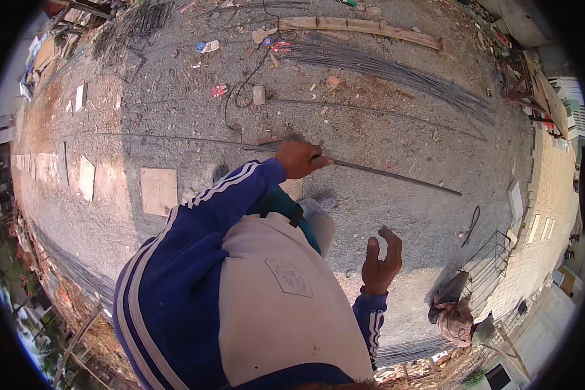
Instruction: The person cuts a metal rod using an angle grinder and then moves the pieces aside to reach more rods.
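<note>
Gripping the long dark rod (396, 177) partway along, likely for balance, is the left hand (299, 160); the right hand (380, 261) hovers empty, half-spread.

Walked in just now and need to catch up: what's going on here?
A person grips a long, dark metal bar in the left hand, one end of it pointing right. The right hand is held open and empty, apart from the bar. Beyond them, a bundle of thin metal rods lies on the gravel. Another person is at the right, near a barred metal frame.
</note>
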The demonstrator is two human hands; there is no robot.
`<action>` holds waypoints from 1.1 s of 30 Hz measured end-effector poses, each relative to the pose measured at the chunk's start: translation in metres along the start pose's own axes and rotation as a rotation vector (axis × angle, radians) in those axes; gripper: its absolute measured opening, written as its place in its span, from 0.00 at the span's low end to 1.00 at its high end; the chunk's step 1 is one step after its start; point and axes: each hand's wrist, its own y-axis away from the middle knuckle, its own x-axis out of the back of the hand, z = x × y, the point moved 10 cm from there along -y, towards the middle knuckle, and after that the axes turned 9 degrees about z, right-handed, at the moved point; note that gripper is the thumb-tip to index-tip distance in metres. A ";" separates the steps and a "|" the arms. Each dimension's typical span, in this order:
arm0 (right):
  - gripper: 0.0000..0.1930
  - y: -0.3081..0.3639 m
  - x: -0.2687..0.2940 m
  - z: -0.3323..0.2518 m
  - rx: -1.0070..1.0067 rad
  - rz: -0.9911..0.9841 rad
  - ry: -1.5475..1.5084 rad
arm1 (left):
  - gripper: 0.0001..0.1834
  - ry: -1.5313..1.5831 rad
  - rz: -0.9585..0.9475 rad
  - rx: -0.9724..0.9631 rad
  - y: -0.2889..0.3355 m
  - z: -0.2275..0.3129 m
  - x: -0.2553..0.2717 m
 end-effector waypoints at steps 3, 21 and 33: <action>0.17 -0.085 0.067 -0.022 0.341 -0.021 0.173 | 0.29 0.041 0.009 -0.033 -0.028 0.102 -0.041; 0.11 -0.538 0.118 0.469 0.384 -0.632 0.316 | 0.28 0.119 -0.122 0.020 -0.505 0.377 -0.339; 0.15 -0.750 0.195 0.860 0.187 -0.880 0.361 | 0.29 -0.069 0.101 0.138 -0.743 0.515 -0.571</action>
